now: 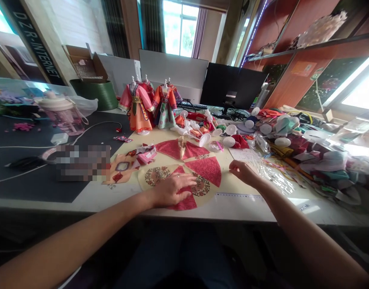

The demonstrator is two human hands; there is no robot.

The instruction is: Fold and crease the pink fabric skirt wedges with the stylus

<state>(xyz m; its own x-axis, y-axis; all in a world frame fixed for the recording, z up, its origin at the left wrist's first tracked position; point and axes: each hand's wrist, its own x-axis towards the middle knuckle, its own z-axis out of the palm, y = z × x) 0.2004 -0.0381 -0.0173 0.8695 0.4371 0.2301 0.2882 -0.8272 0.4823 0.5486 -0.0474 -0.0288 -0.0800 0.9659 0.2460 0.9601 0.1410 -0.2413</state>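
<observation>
My left hand lies flat, fingers stretched out, on a round cloth piece with red and cream wedges and flowered medallions. Under and around that hand, a red patterned panel and a flowered medallion show in part. To the right, my right hand hovers near the cloth's edge with thumb and fingers pinched together. Whatever it may hold is too small to make out. Between the hands a red wedge spreads out, and a small tan cone-shaped piece stands behind it.
Doll-sized robes on stands rise at the back. White stands and cloth scraps heap up at the right. A clear plastic bag, a ruler, a pink bottle and a black monitor are around.
</observation>
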